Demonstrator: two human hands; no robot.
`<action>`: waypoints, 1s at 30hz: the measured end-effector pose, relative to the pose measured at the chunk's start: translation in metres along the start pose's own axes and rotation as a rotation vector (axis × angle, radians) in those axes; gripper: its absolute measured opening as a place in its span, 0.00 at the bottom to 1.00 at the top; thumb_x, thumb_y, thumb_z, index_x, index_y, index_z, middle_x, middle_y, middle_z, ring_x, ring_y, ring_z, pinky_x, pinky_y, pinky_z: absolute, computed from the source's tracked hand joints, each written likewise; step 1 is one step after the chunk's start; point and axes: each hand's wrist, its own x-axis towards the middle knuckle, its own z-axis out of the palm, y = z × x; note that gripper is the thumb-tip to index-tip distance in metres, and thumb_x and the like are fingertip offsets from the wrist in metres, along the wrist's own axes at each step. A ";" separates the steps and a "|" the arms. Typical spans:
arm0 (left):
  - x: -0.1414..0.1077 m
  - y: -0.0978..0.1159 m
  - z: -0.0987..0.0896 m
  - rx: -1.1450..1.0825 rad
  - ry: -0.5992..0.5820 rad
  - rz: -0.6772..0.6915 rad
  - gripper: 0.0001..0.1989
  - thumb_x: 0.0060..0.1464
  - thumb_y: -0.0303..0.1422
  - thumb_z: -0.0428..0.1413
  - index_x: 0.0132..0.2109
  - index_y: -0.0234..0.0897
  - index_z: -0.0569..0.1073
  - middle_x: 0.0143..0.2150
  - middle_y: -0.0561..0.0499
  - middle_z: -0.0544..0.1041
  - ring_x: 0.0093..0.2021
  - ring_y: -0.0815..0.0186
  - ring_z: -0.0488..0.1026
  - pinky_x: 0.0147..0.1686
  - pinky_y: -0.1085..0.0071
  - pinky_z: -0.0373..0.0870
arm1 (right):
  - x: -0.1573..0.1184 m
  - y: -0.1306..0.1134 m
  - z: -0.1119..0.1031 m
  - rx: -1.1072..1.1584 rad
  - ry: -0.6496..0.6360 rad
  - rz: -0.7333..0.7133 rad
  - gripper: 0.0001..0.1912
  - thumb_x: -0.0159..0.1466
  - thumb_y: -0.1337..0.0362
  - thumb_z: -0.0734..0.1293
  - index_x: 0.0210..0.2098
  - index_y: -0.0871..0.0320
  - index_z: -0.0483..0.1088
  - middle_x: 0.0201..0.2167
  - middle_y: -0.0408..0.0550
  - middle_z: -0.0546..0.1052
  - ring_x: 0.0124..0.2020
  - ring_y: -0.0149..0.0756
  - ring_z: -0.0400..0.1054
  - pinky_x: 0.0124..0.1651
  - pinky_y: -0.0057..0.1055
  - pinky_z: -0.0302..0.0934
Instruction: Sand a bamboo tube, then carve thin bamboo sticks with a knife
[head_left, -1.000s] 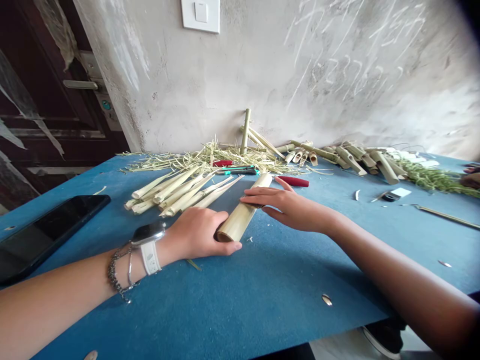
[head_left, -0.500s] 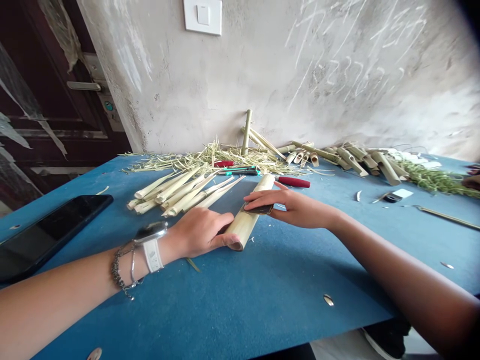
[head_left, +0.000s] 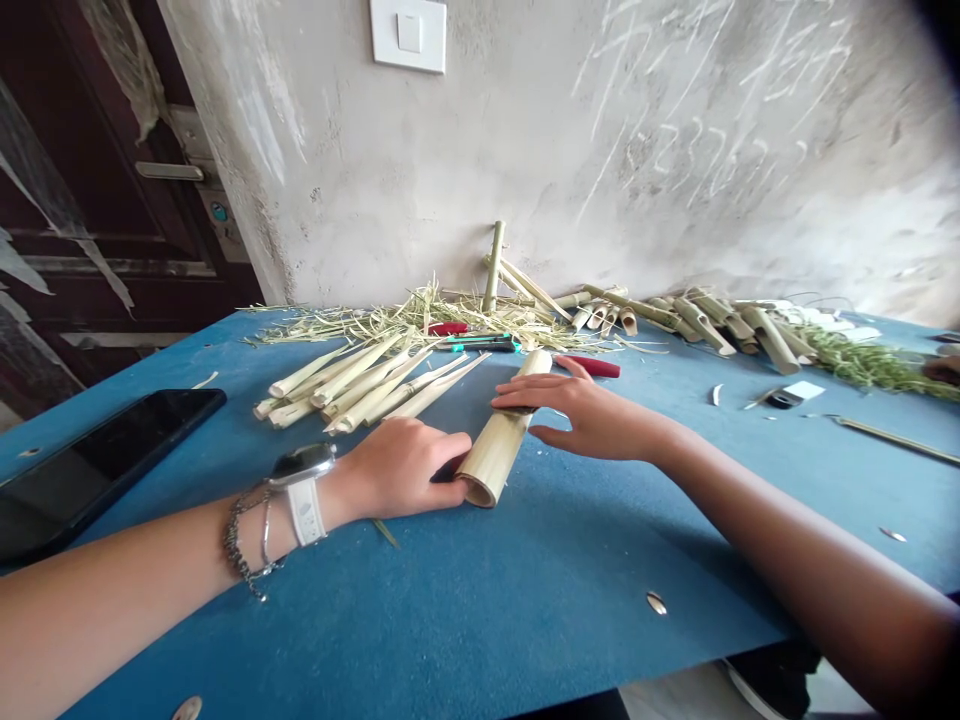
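A pale, peeled bamboo tube (head_left: 495, 448) lies slanting on the blue table, its hollow end towards me. My left hand (head_left: 412, 462) is closed at the near end of the tube, thumb and forefinger against its left side. On top of the tube, my right hand (head_left: 566, 405) presses down a small dark piece of sandpaper (head_left: 516, 410), mostly covered by the fingers. Those fingers are stretched flat across it, with the thumb lower on the right side. Just beyond the right hand is a red handle (head_left: 589, 366).
Left of the tube lie several peeled bamboo sticks (head_left: 360, 385), with shavings (head_left: 375, 315) behind. A phone (head_left: 97, 470) rests at the left. Cut bamboo pieces (head_left: 705, 325) and green shavings (head_left: 862, 355) lie along the wall. A small blade-like tool (head_left: 795, 393) is at the right.
My right hand has slid slightly away along the tube, and its thumb has come off the sandpaper. The tube's near end has shifted a little right, and its opening shows more.
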 end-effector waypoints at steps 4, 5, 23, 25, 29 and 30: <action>-0.001 0.003 -0.002 -0.003 0.022 0.003 0.13 0.56 0.41 0.47 0.30 0.37 0.64 0.23 0.54 0.70 0.25 0.67 0.68 0.25 0.70 0.49 | 0.001 -0.005 -0.006 0.197 -0.072 -0.106 0.23 0.59 0.69 0.61 0.53 0.48 0.65 0.54 0.42 0.68 0.56 0.37 0.60 0.63 0.45 0.41; -0.001 0.003 -0.002 0.000 0.026 -0.002 0.13 0.56 0.41 0.47 0.30 0.37 0.64 0.23 0.54 0.70 0.25 0.67 0.68 0.25 0.70 0.49 | 0.002 -0.004 -0.006 0.191 -0.055 -0.085 0.23 0.59 0.70 0.60 0.53 0.48 0.65 0.53 0.42 0.69 0.55 0.37 0.61 0.63 0.46 0.41; -0.002 0.003 -0.004 -0.002 0.021 -0.161 0.12 0.53 0.42 0.49 0.29 0.38 0.65 0.26 0.52 0.73 0.27 0.64 0.71 0.23 0.71 0.48 | 0.002 0.002 -0.004 0.093 0.099 0.190 0.20 0.60 0.67 0.61 0.51 0.47 0.68 0.52 0.44 0.70 0.55 0.41 0.61 0.60 0.53 0.46; -0.002 0.003 -0.003 -0.009 0.021 -0.164 0.12 0.53 0.42 0.49 0.29 0.38 0.65 0.26 0.52 0.74 0.27 0.64 0.71 0.23 0.71 0.48 | 0.002 0.000 -0.005 0.166 0.044 0.118 0.20 0.60 0.66 0.61 0.52 0.47 0.67 0.53 0.44 0.70 0.56 0.41 0.60 0.60 0.51 0.48; -0.002 0.002 -0.003 -0.015 0.020 -0.162 0.12 0.53 0.42 0.50 0.30 0.39 0.66 0.27 0.52 0.74 0.28 0.63 0.71 0.23 0.71 0.50 | 0.002 -0.005 -0.011 0.414 -0.160 -0.117 0.18 0.62 0.66 0.62 0.51 0.47 0.68 0.55 0.43 0.68 0.57 0.36 0.59 0.61 0.43 0.49; -0.002 0.002 -0.003 -0.013 0.019 -0.163 0.12 0.53 0.42 0.49 0.30 0.39 0.66 0.27 0.52 0.74 0.28 0.63 0.71 0.23 0.71 0.50 | 0.002 -0.005 -0.011 0.400 -0.157 -0.114 0.18 0.62 0.67 0.61 0.51 0.47 0.68 0.55 0.43 0.67 0.57 0.36 0.59 0.61 0.43 0.48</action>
